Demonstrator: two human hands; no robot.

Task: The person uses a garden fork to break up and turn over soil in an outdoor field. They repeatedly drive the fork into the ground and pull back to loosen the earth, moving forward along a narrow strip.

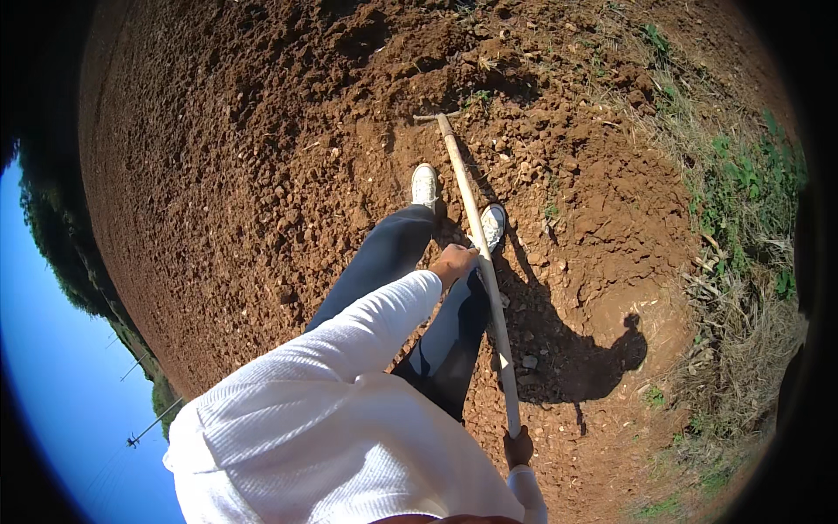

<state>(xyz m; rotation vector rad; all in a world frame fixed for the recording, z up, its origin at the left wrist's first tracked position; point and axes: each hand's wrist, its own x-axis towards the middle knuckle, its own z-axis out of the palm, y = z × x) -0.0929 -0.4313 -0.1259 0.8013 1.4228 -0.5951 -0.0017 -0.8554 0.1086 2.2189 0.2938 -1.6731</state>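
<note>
Out on the tilled red soil (262, 175), a person stands w/ a long wooden hoe (476, 236) held in both hands. Left hand (454, 260) wraps around the handle roughly at its middle, fingers closed on the wood; right hand (518, 447) grips the near end, also closed around it, tho only part of that hand shows past the white sleeve (349, 384). Hands are set well apart, prob. for leverage: one steers mid-shaft, the other anchors the butt end.

Hoe's long axis runs from lower right near the person's body up & slightly left to the ground ahead. Its head (434, 116) points away from the person & rests on or in the clods, just beyond the feet; can't tell how deep it sits. The handle passes between the two white shoes: left shoe (425, 185) just left of it, right shoe (493, 225) touching or nearly touching the shaft on the other side. Legs in dark trousers (410, 288) are spread a bit, likely for balance.

Dark shadow (576, 349) of the person falls to the right on bare soil. Grass & weeds (742, 227) edge the plot on the right. Trees & sky curve along the left rim.
</note>
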